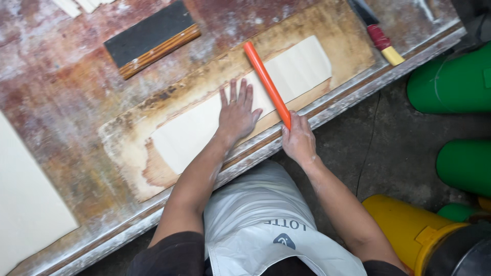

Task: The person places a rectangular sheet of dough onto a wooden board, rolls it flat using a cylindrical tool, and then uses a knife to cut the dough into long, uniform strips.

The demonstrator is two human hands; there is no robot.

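Standing just off to the side here. The person has a long pale cream sheet of thin flat material (pixel 240 110) lying on a stained brown backing board (pixel 332 41), and that sheet is my landmark for everything else. The left hand (pixel 238 113) lies flat on the middle of the sheet, fingers spread, palm down, gripping nothing. The right hand (pixel 298 139) is closed round the near end of a long orange plastic rod (pixel 267 83), which crosses the sheet at a slant, right beside the left fingertips.

If you ask me, doing this well is about keeping that flat palm pressing so the sheet can't creep, and keeping the rod flat to the sheet along its whole length rather than tipping onto one end (I can't tell whether the far end is actually touching).

Surface: a worn workbench top (pixel 66 87), reddish and dusted with white powder. Beyond the sheet's far edge sits a dark rectangular block with a wooden edge (pixel 151 38). Past the sheet's right end lies a tool with a red and yellow handle (pixel 384 45). Left of the sheet there's a bigger pale panel (pixel 25 204). On the grey floor, nearer than the sheet and to the right, stand green plastic drums (pixel 452 82) and a yellow plastic container (pixel 409 225). A white apron (pixel 261 214) covers the person's lap.
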